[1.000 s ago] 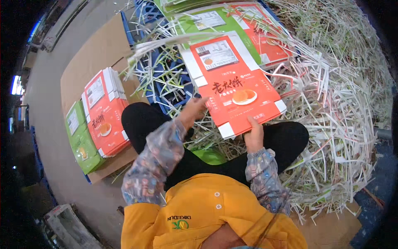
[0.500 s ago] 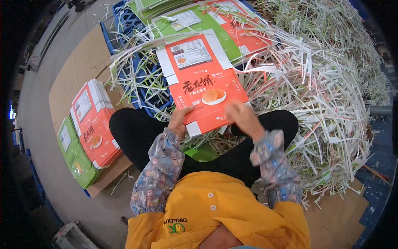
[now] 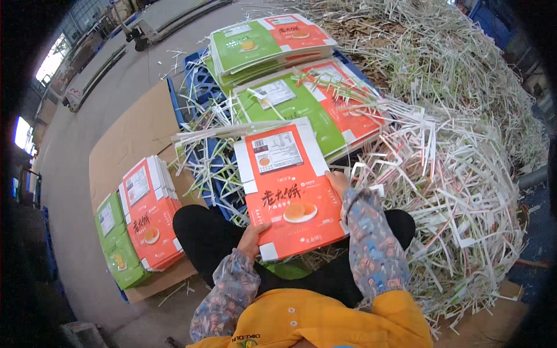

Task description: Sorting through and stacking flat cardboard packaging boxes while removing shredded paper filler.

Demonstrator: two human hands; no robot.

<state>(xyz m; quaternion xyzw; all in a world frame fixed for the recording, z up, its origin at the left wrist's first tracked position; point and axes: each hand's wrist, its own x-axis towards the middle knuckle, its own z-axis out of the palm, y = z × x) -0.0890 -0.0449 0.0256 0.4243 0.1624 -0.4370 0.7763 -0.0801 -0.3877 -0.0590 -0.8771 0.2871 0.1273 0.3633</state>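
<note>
Gripping a flat orange carton [image 3: 288, 191] over the lap, left hand [image 3: 253, 236] pinches its near corner and right hand [image 3: 338, 182] its side edge (fingers closed), keeping it level beside paper strips [image 3: 464, 174].

We are on the concrete floor of a packaging or print-finishing workshop: stacks of flat printed cartons [image 3: 272, 43] lie on a blue plastic pallet [image 3: 194, 104], a big heap of trimmed paper strips [image 3: 464, 168] spreads beside us, and cardboard sheets [image 3: 130, 139] cover the ground.
</note>
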